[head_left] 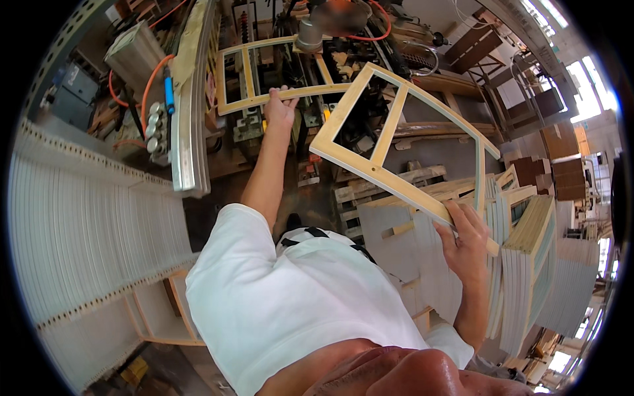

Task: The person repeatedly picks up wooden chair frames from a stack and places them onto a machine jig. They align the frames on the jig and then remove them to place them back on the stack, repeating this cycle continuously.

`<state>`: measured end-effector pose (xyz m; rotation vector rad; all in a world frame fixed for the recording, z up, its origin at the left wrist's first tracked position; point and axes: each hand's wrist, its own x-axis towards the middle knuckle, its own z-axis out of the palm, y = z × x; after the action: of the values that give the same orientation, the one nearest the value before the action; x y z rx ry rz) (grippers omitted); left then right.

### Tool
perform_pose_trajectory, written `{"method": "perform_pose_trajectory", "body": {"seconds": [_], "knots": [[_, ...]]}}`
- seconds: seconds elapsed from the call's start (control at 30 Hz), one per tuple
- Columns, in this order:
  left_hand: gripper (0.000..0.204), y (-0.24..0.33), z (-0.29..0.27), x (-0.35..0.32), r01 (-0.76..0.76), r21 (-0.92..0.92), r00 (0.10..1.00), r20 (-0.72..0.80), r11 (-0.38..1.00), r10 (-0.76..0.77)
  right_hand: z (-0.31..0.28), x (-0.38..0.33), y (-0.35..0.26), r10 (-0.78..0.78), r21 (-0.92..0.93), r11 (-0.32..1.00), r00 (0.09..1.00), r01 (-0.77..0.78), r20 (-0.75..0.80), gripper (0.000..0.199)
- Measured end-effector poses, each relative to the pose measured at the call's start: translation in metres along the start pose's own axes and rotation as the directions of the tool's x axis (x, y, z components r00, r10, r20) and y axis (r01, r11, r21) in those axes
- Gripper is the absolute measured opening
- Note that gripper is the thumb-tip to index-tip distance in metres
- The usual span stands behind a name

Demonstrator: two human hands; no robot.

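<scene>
My left hand [280,113] reaches forward and is closed on the near rail of a light wooden frame [307,91]. That frame lies across a machine and has crossbars dividing it into openings. At my right, a second wooden frame [388,125] is held up at a tilt, with my right hand [466,236] wrapped round its lower rail near the end. Its outer edges look pale, and a crossbar spans it. Its upper left corner reaches close to the first frame; I cannot tell whether they touch.
The machine [309,38] ahead has metal parts and an orange hose. To the right, several stacked frames and panels [528,257] stand beside a wooden pallet [350,198]. Rows of pale panels [92,218] fill the left, near a long metal-edged beam [191,132].
</scene>
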<state>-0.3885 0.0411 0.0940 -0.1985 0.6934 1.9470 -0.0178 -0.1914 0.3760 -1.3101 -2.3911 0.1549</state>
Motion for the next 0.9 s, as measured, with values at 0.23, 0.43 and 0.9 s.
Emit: {"method": "perform_pose_trajectory", "body": {"seconds": [0.23,0.43,0.9], "knots": [[0.026,-0.032,-0.063,-0.092,-0.020,-0.031,0.993,0.117,0.999,0.023,0.033,-0.004,-0.001,-0.186,0.059,0.980,0.982,0.188,-0.025,0.035],[0.022,-0.032,-0.104,-0.209,0.091,0.092,0.984,0.142,0.992,-0.103,0.089,0.028,0.001,-0.329,0.120,0.938,0.944,0.324,0.021,0.028],[0.017,0.053,-0.268,-0.331,0.367,0.338,0.929,-0.096,0.867,-0.357,0.297,0.151,0.014,-0.615,0.176,0.774,0.788,0.608,-0.023,0.026]]}}
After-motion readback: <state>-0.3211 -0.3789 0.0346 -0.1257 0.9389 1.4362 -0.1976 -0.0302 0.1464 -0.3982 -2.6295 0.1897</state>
